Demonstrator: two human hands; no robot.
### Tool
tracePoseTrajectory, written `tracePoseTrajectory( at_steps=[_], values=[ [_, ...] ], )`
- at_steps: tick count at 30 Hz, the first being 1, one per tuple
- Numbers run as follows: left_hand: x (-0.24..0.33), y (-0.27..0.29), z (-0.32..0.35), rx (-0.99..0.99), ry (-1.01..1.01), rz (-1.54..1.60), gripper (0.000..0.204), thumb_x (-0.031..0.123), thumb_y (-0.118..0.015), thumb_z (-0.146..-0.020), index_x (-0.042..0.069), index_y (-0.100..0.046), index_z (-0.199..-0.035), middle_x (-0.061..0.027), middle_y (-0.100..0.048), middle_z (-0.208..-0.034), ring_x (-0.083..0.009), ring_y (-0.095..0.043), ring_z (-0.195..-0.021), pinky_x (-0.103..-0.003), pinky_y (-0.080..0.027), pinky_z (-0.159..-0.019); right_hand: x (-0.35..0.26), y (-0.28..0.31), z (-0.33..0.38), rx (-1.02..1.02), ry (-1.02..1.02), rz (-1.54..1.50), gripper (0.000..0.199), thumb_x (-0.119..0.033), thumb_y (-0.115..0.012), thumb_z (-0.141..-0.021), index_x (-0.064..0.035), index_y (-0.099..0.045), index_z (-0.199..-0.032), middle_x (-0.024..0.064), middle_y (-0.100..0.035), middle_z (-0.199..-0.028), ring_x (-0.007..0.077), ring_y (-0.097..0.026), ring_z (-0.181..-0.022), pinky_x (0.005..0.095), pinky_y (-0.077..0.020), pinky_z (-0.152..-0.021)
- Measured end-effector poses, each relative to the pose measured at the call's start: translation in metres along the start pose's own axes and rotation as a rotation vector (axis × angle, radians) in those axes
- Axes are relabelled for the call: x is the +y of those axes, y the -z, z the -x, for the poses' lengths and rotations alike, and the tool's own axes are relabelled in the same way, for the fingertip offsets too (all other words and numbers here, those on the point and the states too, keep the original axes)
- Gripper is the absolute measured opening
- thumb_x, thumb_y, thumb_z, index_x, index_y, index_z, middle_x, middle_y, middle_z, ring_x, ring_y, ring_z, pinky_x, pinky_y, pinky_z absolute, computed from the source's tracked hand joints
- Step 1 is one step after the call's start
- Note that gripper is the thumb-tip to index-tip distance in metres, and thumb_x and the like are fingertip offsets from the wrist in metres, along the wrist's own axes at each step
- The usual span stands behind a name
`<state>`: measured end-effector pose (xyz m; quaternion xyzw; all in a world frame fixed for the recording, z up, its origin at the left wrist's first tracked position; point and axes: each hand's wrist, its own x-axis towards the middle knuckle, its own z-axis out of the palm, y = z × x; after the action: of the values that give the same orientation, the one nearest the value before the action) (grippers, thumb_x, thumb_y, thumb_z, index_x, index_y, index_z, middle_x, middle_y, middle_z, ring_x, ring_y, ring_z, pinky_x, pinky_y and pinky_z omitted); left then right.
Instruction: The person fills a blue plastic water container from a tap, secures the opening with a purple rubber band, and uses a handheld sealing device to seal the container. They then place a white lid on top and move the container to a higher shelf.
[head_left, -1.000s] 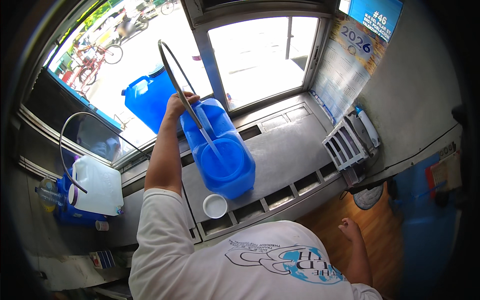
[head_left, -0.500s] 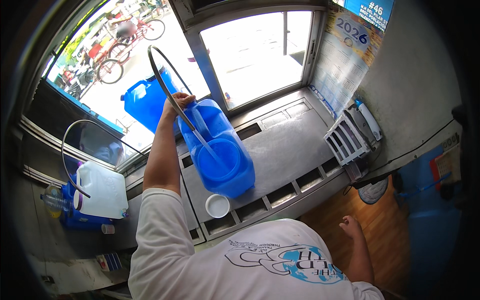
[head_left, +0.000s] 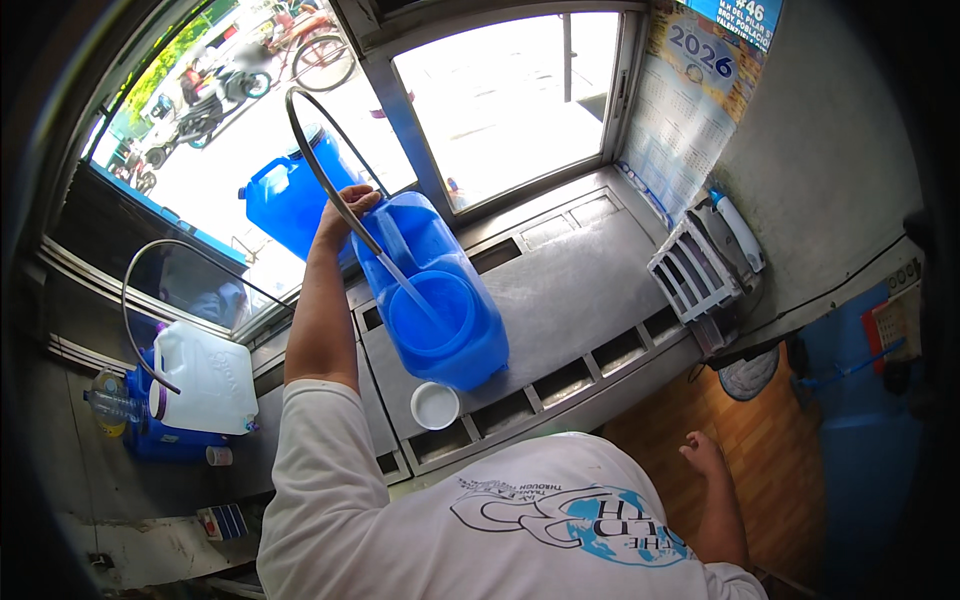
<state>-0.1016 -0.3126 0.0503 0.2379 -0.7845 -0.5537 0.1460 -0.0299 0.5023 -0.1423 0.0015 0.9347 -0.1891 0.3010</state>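
Your left grip (head_left: 357,200) curls at the hose (head_left: 304,150), hold unclear; right hand (head_left: 706,456) half-open, empty. Bench (head_left: 590,280) extends rightward; white cap (head_left: 435,407) sits between blue jug (head_left: 465,365) and front edge.

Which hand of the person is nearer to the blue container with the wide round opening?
Left. The left hand is at the far end of the blue container, beside the hose; the right hand is apart from it, lower right, over the brown floor.

Left hand (head_left: 350,207) by blue jug (head_left: 458,262), curved hose (head_left: 313,163), white cap (head_left: 435,406)
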Motion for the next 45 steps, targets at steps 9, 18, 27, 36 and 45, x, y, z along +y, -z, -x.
tracePoseTrajectory(
  at_steps=[9,18,27,36,45],
  values=[
    [-0.036,0.017,-0.029,0.036,-0.107,-0.012,0.054,0.017,-0.076,-0.086,-0.002,-0.052,-0.131,-0.0107,-0.069,-0.11,-0.0146,-0.064,-0.101,-0.024,-0.049,-0.091,0.003,0.014,-0.004,0.059,0.095,-0.054,0.043,-0.031,-0.068,-0.081,-0.0039,-0.06,-0.113,0.0182,-0.066,-0.107,0.0343,-0.064,-0.1,0.0423,-0.051,-0.085],
    [-0.061,0.062,-0.021,0.14,-0.08,0.097,0.075,0.028,-0.075,-0.087,0.005,-0.033,-0.146,-0.0124,-0.062,-0.125,-0.0187,-0.059,-0.114,-0.028,-0.043,-0.096,-0.032,0.087,-0.109,0.316,0.221,-0.196,0.034,-0.026,-0.065,-0.085,-0.0044,-0.062,-0.11,0.0141,-0.067,-0.093,0.0298,-0.066,-0.088,0.0379,-0.0517,-0.079],
    [-0.142,0.052,0.149,0.412,0.071,0.272,0.066,0.04,-0.062,-0.093,0.006,-0.037,-0.143,-0.0169,-0.054,-0.131,-0.0327,-0.058,-0.115,-0.044,-0.048,-0.096,-0.05,0.137,-0.261,0.3,-0.053,-1.377,0.037,-0.042,-0.048,-0.095,-0.0119,-0.061,-0.112,0.0026,-0.065,-0.096,0.0177,-0.059,-0.089,0.037,-0.0453,-0.076],
    [-0.235,-0.14,0.381,0.449,0.663,0.137,0.034,0.027,-0.073,-0.086,0.014,-0.06,-0.114,0.0006,-0.064,-0.094,-0.0108,-0.057,-0.067,-0.025,-0.04,-0.049,0.007,0.138,-0.274,0.228,-0.118,-1.371,0.039,-0.038,-0.049,-0.093,-0.006,-0.054,-0.115,0.0128,-0.063,-0.109,0.0253,-0.06,-0.102,0.0409,-0.0418,-0.09],
    [-0.187,-0.287,0.398,-0.233,0.659,-0.472,0.055,0.029,-0.078,-0.079,0.001,-0.059,-0.123,-0.0136,-0.068,-0.109,-0.0211,-0.064,-0.099,-0.033,-0.05,-0.087,0.022,0.18,-0.232,0.628,0.607,-0.013,0.022,-0.015,-0.07,-0.082,-0.005,-0.063,-0.1,0.0153,-0.063,-0.097,0.0339,-0.063,-0.085,0.0415,-0.0525,-0.074]
  ],
)
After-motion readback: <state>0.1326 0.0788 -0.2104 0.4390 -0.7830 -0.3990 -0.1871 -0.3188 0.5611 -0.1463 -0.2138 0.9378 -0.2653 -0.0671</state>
